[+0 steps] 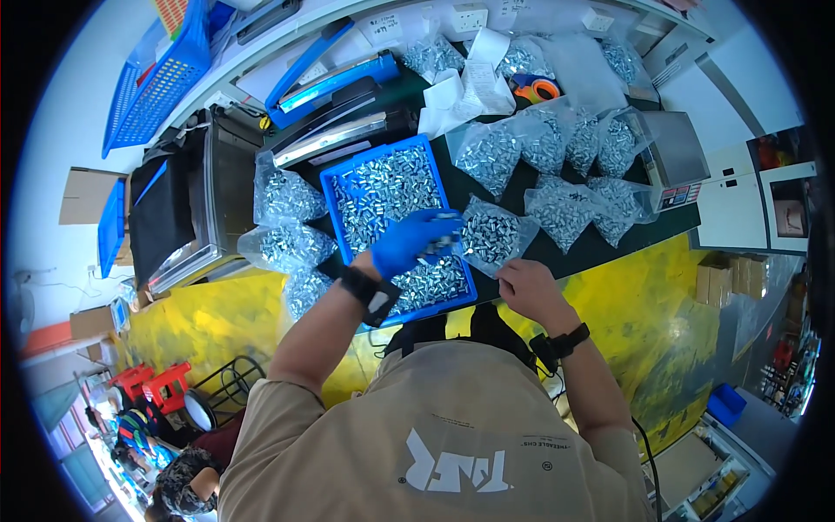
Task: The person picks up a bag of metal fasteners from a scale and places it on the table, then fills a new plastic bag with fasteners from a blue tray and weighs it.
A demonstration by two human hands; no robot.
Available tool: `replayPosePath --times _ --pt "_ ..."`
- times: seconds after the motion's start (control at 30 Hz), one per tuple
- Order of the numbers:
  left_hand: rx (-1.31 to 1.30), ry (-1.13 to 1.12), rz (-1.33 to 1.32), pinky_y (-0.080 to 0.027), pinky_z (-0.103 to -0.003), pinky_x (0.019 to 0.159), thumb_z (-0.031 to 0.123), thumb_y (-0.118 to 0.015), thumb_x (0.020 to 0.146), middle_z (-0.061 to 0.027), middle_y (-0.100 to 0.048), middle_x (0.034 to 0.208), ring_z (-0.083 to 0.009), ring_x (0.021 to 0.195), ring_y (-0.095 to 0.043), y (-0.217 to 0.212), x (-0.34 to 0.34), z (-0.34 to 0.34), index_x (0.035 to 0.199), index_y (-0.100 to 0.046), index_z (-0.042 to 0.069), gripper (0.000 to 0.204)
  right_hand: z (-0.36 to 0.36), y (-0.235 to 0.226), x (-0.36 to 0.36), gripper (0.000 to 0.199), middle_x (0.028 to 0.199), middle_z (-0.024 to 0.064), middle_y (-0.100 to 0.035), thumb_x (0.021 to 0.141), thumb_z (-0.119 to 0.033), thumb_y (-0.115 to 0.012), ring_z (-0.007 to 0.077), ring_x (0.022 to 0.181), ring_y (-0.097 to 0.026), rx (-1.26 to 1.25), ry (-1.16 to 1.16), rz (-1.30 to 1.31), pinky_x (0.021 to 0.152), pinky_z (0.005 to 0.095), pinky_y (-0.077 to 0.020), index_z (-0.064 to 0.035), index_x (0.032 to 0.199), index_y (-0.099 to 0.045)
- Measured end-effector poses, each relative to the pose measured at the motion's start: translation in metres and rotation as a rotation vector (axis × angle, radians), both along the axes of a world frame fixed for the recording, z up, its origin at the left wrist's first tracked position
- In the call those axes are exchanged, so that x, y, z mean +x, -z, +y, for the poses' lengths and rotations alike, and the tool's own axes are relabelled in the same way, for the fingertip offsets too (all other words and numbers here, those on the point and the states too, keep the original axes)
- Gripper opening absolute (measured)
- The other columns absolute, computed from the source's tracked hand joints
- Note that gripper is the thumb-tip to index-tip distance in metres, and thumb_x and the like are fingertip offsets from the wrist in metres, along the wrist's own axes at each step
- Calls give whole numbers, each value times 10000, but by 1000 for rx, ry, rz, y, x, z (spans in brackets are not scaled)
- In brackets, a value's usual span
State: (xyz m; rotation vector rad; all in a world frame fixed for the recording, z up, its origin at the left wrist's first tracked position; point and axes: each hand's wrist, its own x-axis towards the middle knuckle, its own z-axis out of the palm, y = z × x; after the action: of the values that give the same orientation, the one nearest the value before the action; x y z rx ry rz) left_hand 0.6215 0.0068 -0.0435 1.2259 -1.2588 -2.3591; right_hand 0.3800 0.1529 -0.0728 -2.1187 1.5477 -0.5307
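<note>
My left hand, in a blue glove, is closed around a handful of small silvery cylindrical metal pieces. It hovers over the right side of a blue tray spread with many of the same pieces, its fingertips close to the mouth of a clear plastic bag. That bag lies partly filled with these pieces on the dark green table. At its lower right edge, my bare right hand has its fingers pinched on the plastic.
Several filled bags stand right of the tray, others left. Behind are a blue bag sealer, a black one, paper slips and an orange tape dispenser. A grey scale sits at the table's right end.
</note>
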Motion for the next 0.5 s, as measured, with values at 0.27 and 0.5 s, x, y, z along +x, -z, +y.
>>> replayPosePath --times 0.27,0.5 --pt "-1247 254 -13 -522 -283 651 271 -629 929 -60 -698 971 -166 719 -642 110 -79 9 1188 -638 32 353 0 -4 8 77 809 110 -633 793 -83 -635 310 748 -635 -28 17 3 674 399 -531 -37 835 -681" --pt "-705 -52 -332 -539 -352 731 234 -618 919 -137 -713 896 -302 767 -674 54 -27 -18 977 -730 59 216 10 5 8 113 889 119 -673 803 -68 -638 320 779 -652 -11 148 -73 690 401 -539 -32 900 -682"
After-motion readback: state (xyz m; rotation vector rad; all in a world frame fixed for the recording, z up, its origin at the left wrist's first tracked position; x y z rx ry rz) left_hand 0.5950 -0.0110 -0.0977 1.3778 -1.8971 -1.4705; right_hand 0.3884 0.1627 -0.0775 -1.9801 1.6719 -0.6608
